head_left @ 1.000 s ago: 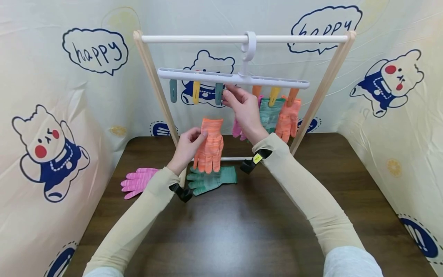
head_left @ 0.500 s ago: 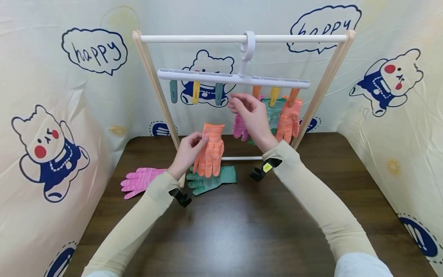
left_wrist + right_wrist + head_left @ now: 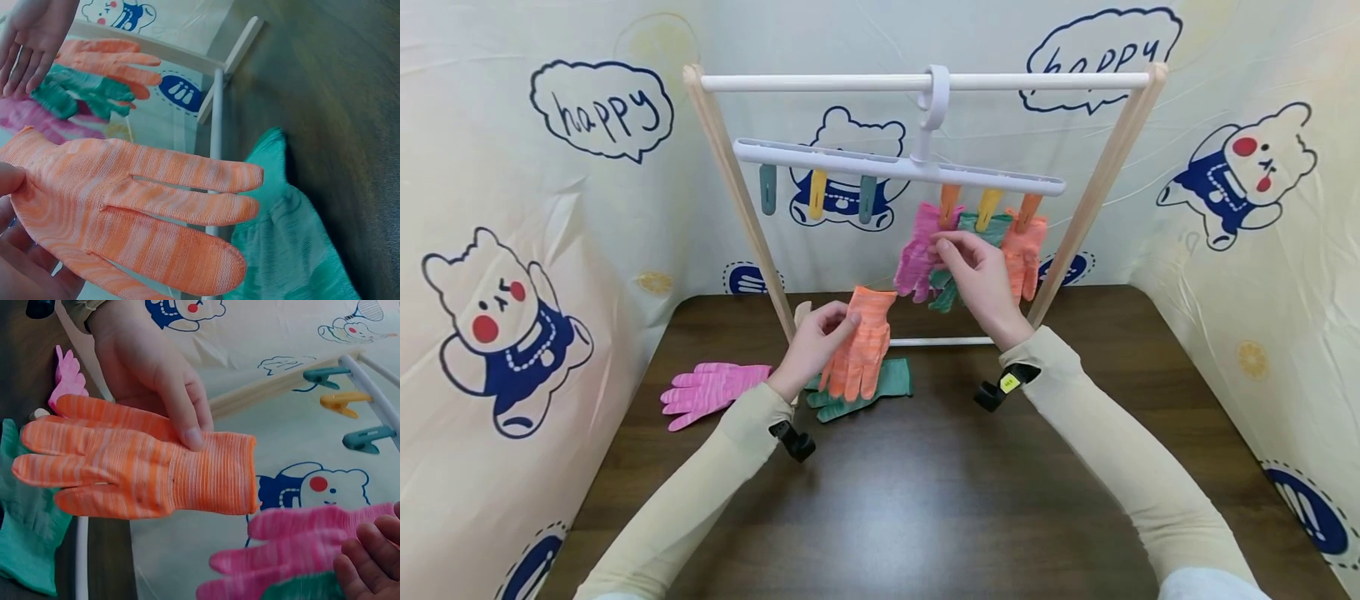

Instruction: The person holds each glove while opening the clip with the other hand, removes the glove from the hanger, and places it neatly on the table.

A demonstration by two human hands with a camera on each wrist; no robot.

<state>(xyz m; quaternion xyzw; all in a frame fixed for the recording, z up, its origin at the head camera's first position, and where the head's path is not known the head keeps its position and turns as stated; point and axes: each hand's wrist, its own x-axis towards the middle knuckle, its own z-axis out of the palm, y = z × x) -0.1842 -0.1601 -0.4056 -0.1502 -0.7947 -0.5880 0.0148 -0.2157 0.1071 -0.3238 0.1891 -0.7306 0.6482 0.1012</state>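
My left hand (image 3: 841,323) pinches the cuff end of an orange knit glove (image 3: 863,343) between thumb and fingers, fingers of the glove hanging toward the table; the right wrist view shows the thumb pressed on the orange glove (image 3: 137,462). My right hand (image 3: 958,250) is raised at the hanging pink glove (image 3: 916,254), its fingers loose and holding nothing, as the left wrist view shows the right hand (image 3: 28,44) with fingers straight. Beside it hang a green glove (image 3: 996,225) and an orange glove (image 3: 1026,250) from the white clip hanger (image 3: 850,160).
The hanger hooks on a white rail (image 3: 820,82) of a wooden rack (image 3: 737,183). Three clips on its left half, around a yellow clip (image 3: 817,194), hold nothing. A pink glove (image 3: 711,390) and a green glove (image 3: 887,385) lie on the dark table (image 3: 925,500).
My right hand moved down and right, from the bare middle clip to the hanging pink glove. My left hand lowered slightly with the orange glove.
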